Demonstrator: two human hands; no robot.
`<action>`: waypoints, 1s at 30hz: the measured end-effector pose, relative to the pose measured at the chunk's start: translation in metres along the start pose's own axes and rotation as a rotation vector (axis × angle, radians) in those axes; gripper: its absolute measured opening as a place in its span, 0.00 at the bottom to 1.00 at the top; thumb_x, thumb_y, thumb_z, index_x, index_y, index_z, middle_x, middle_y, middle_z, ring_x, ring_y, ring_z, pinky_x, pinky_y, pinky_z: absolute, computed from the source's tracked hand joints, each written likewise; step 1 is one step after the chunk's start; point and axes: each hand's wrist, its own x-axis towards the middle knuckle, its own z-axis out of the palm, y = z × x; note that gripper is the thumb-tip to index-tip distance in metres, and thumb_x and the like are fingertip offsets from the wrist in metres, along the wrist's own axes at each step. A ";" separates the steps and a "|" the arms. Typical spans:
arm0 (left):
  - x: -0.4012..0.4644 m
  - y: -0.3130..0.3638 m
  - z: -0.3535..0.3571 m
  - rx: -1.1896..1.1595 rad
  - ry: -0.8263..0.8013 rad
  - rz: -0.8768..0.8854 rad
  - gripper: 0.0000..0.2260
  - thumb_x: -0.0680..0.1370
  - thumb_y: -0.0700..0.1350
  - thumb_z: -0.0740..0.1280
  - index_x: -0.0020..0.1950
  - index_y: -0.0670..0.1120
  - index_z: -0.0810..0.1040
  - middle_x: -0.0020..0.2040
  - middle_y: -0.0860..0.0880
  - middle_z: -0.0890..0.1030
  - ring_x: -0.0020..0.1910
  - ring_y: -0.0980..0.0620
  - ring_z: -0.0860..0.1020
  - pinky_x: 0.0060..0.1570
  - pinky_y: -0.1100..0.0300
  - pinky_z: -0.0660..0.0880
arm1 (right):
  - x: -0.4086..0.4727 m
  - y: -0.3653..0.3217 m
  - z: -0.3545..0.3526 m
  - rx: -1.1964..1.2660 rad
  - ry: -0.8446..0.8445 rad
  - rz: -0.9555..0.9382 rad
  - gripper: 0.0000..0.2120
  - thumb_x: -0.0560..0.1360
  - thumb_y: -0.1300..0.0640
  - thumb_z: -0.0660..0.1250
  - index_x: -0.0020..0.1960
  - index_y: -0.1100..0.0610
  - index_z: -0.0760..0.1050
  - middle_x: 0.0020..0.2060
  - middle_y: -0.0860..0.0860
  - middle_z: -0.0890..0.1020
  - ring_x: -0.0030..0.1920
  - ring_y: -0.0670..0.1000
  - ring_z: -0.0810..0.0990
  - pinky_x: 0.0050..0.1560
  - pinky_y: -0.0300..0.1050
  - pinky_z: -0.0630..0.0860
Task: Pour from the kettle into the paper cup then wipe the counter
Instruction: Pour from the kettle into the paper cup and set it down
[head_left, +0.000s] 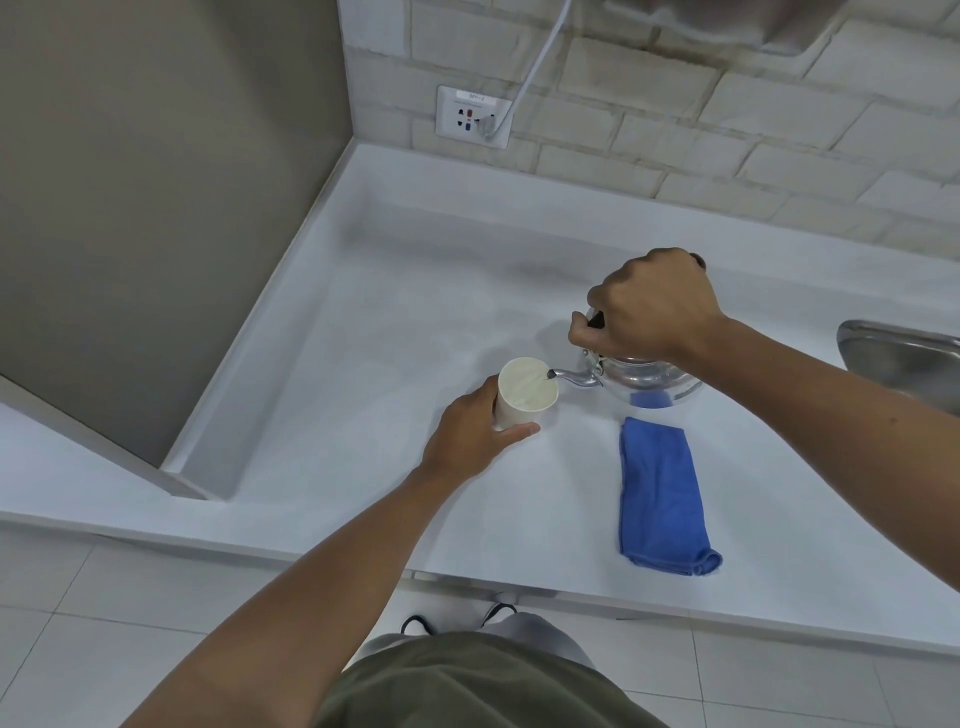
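Tilting one kettle (644, 382) in right grip (649, 306), left grip (475, 436) curled round one paper cup (525, 392), one blue cloth (662, 493)

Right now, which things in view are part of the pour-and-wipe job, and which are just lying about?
In the job:
kettle, gripped by the right hand, spout over the cup
paper cup, held by the left hand
blue cloth, folded on the counter

Lying about:
wall socket with white cable plugged in
metal sink at the right edge
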 end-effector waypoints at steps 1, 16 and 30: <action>0.000 0.000 0.000 0.002 0.000 0.001 0.31 0.71 0.62 0.76 0.69 0.52 0.71 0.50 0.58 0.80 0.48 0.55 0.78 0.46 0.61 0.74 | 0.000 0.000 0.000 -0.001 -0.003 0.001 0.22 0.69 0.46 0.58 0.22 0.59 0.66 0.17 0.50 0.62 0.20 0.50 0.51 0.33 0.34 0.55; 0.000 0.001 0.000 0.010 0.002 0.000 0.31 0.70 0.62 0.76 0.68 0.53 0.71 0.49 0.60 0.78 0.46 0.56 0.77 0.44 0.62 0.72 | 0.002 0.000 0.000 0.003 -0.012 -0.025 0.23 0.70 0.46 0.55 0.23 0.59 0.66 0.17 0.50 0.65 0.20 0.50 0.53 0.32 0.35 0.59; 0.000 0.000 0.000 0.011 0.003 0.003 0.30 0.70 0.62 0.76 0.68 0.53 0.72 0.46 0.61 0.77 0.45 0.57 0.76 0.41 0.71 0.68 | 0.003 0.000 -0.001 -0.001 -0.021 -0.022 0.22 0.69 0.45 0.56 0.23 0.59 0.67 0.17 0.50 0.65 0.20 0.51 0.54 0.32 0.34 0.57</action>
